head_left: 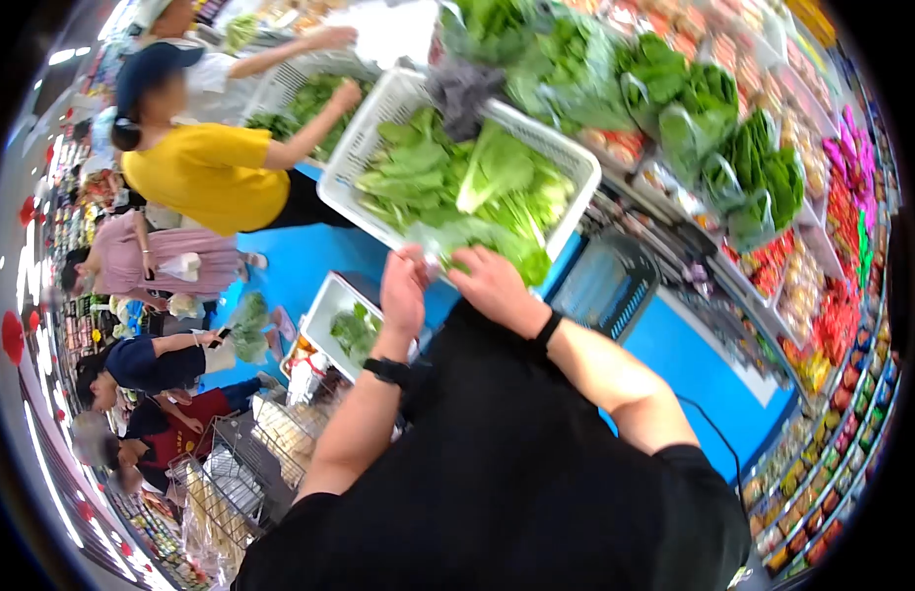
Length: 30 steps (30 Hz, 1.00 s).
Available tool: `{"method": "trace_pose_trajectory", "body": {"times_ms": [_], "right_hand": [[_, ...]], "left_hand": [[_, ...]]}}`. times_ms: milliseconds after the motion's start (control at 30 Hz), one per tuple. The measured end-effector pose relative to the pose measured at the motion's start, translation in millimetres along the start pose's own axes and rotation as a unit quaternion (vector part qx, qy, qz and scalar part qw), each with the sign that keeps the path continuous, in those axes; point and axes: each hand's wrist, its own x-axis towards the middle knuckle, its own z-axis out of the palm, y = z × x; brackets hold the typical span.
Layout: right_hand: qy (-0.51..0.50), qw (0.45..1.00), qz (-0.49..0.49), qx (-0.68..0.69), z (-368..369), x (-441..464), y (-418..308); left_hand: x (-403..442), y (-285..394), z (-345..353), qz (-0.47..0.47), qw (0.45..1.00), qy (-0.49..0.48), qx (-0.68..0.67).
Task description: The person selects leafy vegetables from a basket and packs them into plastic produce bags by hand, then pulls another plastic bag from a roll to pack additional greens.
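Just in front of my chest, my left hand point(405, 288) is closed with its fingertips pinching the clear plastic bag point(430, 239). My right hand point(499, 286) is curled at the other side of the bag's gathered end, fingers bent onto the plastic. Leafy greens seem to lie inside the bag, which rests at the near edge of a white crate point(583, 194). Loose lettuce-like greens point(497, 165) fill that crate. A dark grey cloth or glove-like bundle point(464, 98) lies on the crate's far rim.
Bagged greens point(689, 103) stand on the display beyond the crate. To the right is a dark plastic basket point(607, 286); at lower left, a white bin point(324, 305) holds greens. A person in yellow point(206, 167) reaches into another crate. Shoppers and a wire cart point(280, 433) are at left.
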Motion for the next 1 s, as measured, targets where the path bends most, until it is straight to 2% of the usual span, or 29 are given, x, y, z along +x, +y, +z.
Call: {"method": "trace_pose_trajectory", "body": {"times_ms": [67, 100, 167, 267, 400, 467, 500, 533, 600, 633, 700, 733, 800, 833, 900, 933, 1000], "right_hand": [[0.015, 0.999, -0.035, -0.003, 11, 8, 2], [0.030, 0.998, -0.050, -0.002, 11, 14, 2], [0.032, 0.997, -0.064, -0.020, 6, 23, 1], [-0.011, 0.997, -0.029, -0.066, -1, 21, 3], [-0.088, 0.991, -0.004, -0.106, -11, 12, 3], [-0.126, 0.983, -0.010, -0.132, -18, 9, 0], [-0.126, 0.983, -0.015, -0.134, -20, 8, -1], [-0.143, 0.982, -0.025, -0.122, -22, 7, -2], [-0.161, 0.980, -0.037, -0.113, -24, 9, -2], [-0.168, 0.980, -0.042, -0.103, -24, 10, -4], [-0.174, 0.979, -0.051, -0.095, -24, 14, -5], [-0.177, 0.979, -0.049, -0.092, -24, 14, -6], [-0.179, 0.978, -0.053, -0.093, -25, 16, -7], [-0.183, 0.977, -0.043, -0.099, -26, 16, -9], [-0.187, 0.976, -0.038, -0.106, -29, 20, -15], [-0.174, 0.979, -0.039, -0.100, -32, 23, -18], [-0.159, 0.981, -0.038, -0.102, -34, 26, -22]], "left_hand": [[2, -6, -2, 0.000, 0.999, -0.014, 0.031], [2, -4, 4, -0.002, 0.995, 0.024, 0.102], [7, 2, 4, 0.021, 0.985, 0.022, 0.169], [5, 16, 24, 0.055, 0.979, 0.023, 0.196], [4, 9, 14, 0.070, 0.976, 0.003, 0.208], [1, 7, 13, 0.018, 0.972, 0.019, 0.234], [-2, 12, 19, 0.022, 0.951, 0.037, 0.307], [-5, 17, 22, 0.025, 0.951, 0.039, 0.304], [-13, 31, 29, 0.018, 0.822, 0.051, 0.567], [-12, 30, 25, 0.020, 0.823, 0.053, 0.565], [-4, 29, 17, 0.014, 0.740, 0.005, 0.673], [-2, 28, 15, 0.016, 0.742, 0.007, 0.671], [7, 24, 12, -0.025, 0.694, 0.001, 0.720], [10, 22, 11, -0.023, 0.696, 0.006, 0.718], [14, 19, 11, 0.141, 0.703, 0.031, 0.696], [16, 19, 12, 0.143, 0.705, 0.033, 0.694], [24, 20, 16, 0.148, 0.760, 0.040, 0.631]]}}
